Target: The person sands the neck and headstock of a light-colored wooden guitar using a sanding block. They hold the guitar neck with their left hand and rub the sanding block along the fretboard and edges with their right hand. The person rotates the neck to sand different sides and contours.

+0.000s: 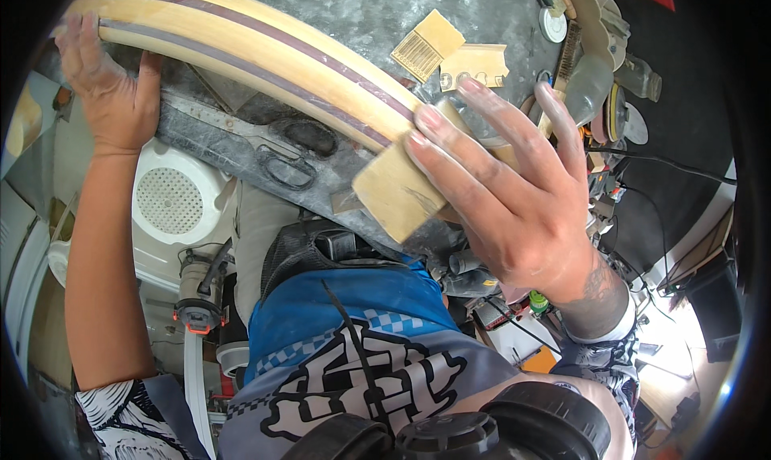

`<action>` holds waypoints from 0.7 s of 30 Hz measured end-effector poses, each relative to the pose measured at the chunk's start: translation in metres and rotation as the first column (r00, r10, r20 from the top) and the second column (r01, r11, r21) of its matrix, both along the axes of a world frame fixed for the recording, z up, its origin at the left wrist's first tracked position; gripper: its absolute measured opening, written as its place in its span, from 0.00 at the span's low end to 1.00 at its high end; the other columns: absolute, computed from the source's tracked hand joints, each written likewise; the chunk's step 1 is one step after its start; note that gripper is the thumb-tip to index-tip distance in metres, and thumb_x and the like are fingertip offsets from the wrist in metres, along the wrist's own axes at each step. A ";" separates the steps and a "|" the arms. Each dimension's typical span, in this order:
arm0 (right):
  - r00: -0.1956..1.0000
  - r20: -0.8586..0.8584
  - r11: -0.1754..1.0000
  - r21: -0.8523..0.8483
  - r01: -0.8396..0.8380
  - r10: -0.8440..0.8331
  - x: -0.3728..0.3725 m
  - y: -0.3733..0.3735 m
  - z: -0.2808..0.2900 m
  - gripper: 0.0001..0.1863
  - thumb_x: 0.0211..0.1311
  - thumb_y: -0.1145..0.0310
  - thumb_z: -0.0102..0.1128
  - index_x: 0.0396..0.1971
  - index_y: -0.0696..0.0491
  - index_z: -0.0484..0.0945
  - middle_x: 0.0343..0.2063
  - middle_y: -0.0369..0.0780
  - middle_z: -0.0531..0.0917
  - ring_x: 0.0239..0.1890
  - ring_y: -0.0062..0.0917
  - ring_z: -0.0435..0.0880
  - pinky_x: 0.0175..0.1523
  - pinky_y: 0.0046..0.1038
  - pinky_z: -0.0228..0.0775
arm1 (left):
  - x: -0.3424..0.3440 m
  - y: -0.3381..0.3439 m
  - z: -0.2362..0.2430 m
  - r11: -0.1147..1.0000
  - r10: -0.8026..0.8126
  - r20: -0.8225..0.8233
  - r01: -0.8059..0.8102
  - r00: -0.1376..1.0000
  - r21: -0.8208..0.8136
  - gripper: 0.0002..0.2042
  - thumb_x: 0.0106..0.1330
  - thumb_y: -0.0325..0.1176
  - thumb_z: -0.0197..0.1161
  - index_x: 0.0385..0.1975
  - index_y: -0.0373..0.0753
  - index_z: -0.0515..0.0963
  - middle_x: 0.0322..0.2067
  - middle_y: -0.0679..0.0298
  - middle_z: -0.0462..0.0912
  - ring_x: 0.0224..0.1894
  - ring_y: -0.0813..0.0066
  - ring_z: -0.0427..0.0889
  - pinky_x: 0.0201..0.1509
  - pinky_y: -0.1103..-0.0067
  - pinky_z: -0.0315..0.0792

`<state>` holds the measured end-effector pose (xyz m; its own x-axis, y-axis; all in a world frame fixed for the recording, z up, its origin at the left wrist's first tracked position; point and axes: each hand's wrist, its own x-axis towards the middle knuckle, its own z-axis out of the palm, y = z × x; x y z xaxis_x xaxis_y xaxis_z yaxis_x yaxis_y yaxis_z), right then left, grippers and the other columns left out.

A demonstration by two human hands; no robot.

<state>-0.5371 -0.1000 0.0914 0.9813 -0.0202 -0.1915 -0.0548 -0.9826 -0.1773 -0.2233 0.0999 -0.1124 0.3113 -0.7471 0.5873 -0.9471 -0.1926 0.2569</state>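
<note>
Right hand (514, 195), centre right of the frame: fingers spread and pressed flat on a tan sanding block (399, 189), clamping it against the edge of the curved wooden board (265, 54); the flat hold appears to keep the block's face true to the curve. Left hand (108, 83), upper left: fingers and thumb closed around the board's far end, apparently steadying it against the push of the other hand. The board, pale wood with a dark purple stripe, arcs from upper left to centre and rests on a dusty grey tabletop (385, 10). Two loose tan pieces of abrasive sheet (450, 50) lie just beyond the board at upper centre, within reach. Tools and cables crowd the upper right. A white ventilated housing (173, 199) sits below the tabletop edge at left
</note>
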 end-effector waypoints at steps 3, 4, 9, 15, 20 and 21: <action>0.997 -0.072 0.999 -0.050 -0.011 0.007 -0.015 -0.001 0.011 0.28 0.47 0.71 0.68 0.54 0.47 0.84 0.55 0.34 0.85 0.62 0.39 0.80 0.72 0.53 0.57 | 0.004 -0.001 0.001 0.999 -0.037 0.004 0.037 0.999 -0.019 0.41 0.66 0.45 0.68 0.74 0.37 0.53 0.73 0.51 0.53 0.75 0.45 0.47 0.78 0.55 0.44; 0.997 -0.080 0.998 -0.054 -0.011 0.007 -0.016 -0.001 0.011 0.28 0.47 0.71 0.68 0.54 0.47 0.84 0.55 0.34 0.85 0.62 0.39 0.79 0.72 0.53 0.56 | 0.004 -0.002 0.000 0.999 -0.039 0.004 0.039 0.999 -0.019 0.41 0.66 0.46 0.68 0.74 0.37 0.53 0.74 0.51 0.53 0.75 0.45 0.47 0.78 0.55 0.44; 1.000 -0.018 1.000 -0.002 -0.001 0.001 -0.001 0.000 -0.003 0.29 0.47 0.73 0.67 0.55 0.46 0.84 0.57 0.33 0.84 0.63 0.39 0.79 0.73 0.53 0.55 | 0.000 0.000 0.000 1.000 0.000 0.008 0.000 1.000 0.002 0.42 0.66 0.46 0.68 0.74 0.37 0.53 0.73 0.51 0.53 0.75 0.45 0.48 0.78 0.55 0.44; 0.995 -0.090 0.998 -0.042 -0.045 0.041 -0.019 -0.009 0.010 0.30 0.45 0.71 0.70 0.55 0.45 0.83 0.56 0.33 0.85 0.62 0.39 0.79 0.73 0.52 0.56 | 0.003 -0.001 -0.001 1.000 -0.018 0.013 0.018 1.000 -0.020 0.42 0.66 0.46 0.69 0.74 0.37 0.53 0.73 0.51 0.53 0.75 0.44 0.48 0.78 0.55 0.44; 0.999 0.023 0.998 0.055 -0.035 0.034 0.006 -0.010 -0.008 0.33 0.44 0.69 0.71 0.57 0.46 0.82 0.56 0.33 0.85 0.62 0.39 0.80 0.71 0.52 0.59 | 0.002 -0.002 -0.001 1.000 -0.009 0.022 0.009 1.000 -0.022 0.42 0.66 0.46 0.69 0.74 0.38 0.53 0.73 0.51 0.54 0.75 0.45 0.49 0.78 0.55 0.44; 0.999 0.021 0.997 0.056 -0.043 0.042 0.008 -0.011 -0.008 0.33 0.43 0.68 0.72 0.57 0.46 0.82 0.56 0.34 0.85 0.61 0.40 0.80 0.71 0.52 0.60 | 0.001 -0.001 -0.001 1.000 0.001 0.021 -0.001 1.000 -0.019 0.42 0.66 0.46 0.69 0.74 0.38 0.53 0.73 0.51 0.54 0.75 0.44 0.49 0.78 0.55 0.44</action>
<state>-0.5294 -0.1111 0.0835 0.9846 0.0320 -0.1717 -0.0091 -0.9723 -0.2336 -0.2224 0.0989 -0.1132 0.2992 -0.7357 0.6076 -0.9522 -0.1888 0.2402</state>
